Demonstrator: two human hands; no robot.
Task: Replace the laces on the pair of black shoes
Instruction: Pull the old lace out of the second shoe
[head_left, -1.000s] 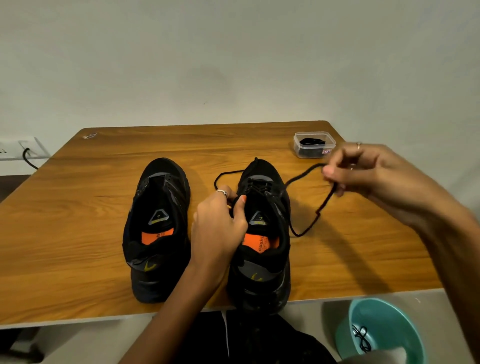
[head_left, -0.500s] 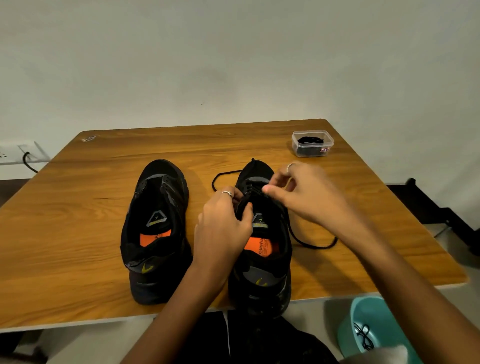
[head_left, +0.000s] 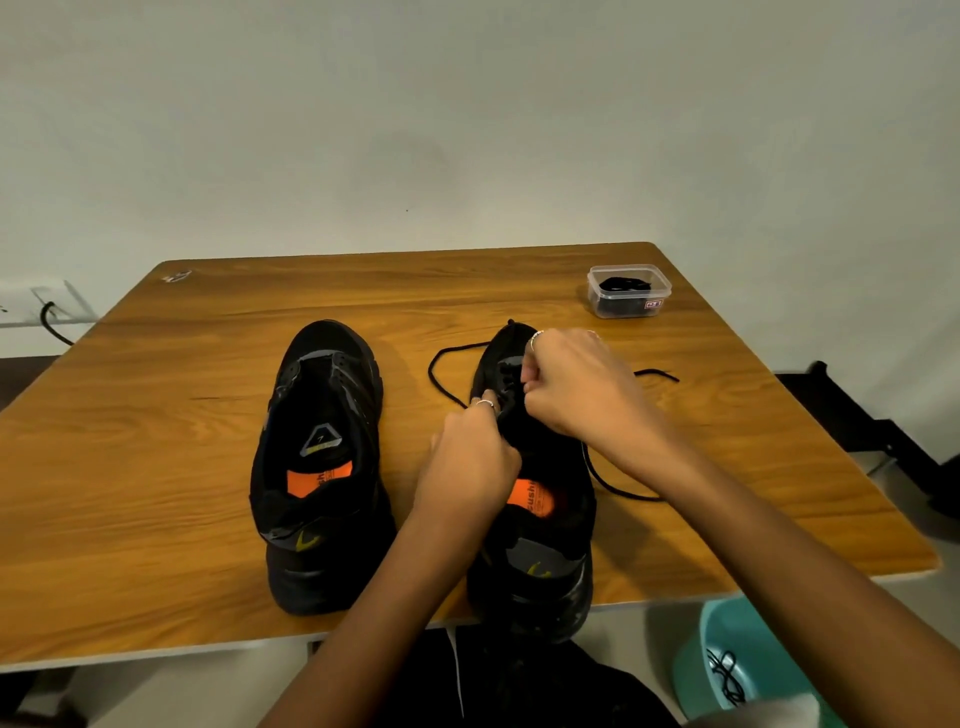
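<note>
1. You work at a wooden table (head_left: 156, 467) against a plain wall (head_left: 467, 130).
2. Two black shoes: left shoe (head_left: 322, 467), right shoe (head_left: 540, 519), frame centre.
3. Your left hand (head_left: 467, 467) and right hand (head_left: 576, 384) pinch its black lace (head_left: 441, 374).
4. One plastic box (head_left: 628, 291) upper right; one teal bowl (head_left: 727, 665) lower right.

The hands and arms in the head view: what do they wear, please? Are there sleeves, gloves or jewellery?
Both forearms are bare as far as the frame shows: no sleeves, no gloves, no watch. The left hand wears a thin silver ring on one finger. The right hand also wears a silver ring, near the top of the hand. A second ring may sit on its far side, but that is too small to tell.
</note>
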